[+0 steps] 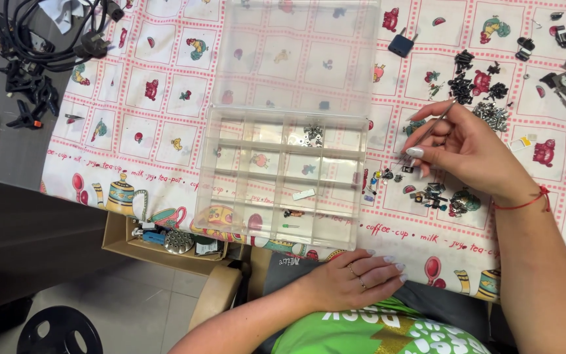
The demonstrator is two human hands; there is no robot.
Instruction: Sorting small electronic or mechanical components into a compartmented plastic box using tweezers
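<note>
My right hand (463, 147) holds thin metal tweezers (435, 123), their tips pointing down at a scatter of small parts (388, 176) on the patterned tablecloth (165, 118). A clear plastic compartment box (283, 177) lies open to the left of that hand, its lid (296, 52) folded back. One compartment holds small silver screws (312, 133); others hold a white piece (303, 195) and tiny coloured bits (292, 214). My left hand (355, 278) rests flat in my lap at the table's near edge, holding nothing.
Piles of black parts (473, 82) and silver screws (491, 115) lie right of the box. Black cables and clamps (34, 59) sit at the far left. A cardboard box of parts (165, 239) is under the table edge, and a black stool (60, 331) stands on the floor.
</note>
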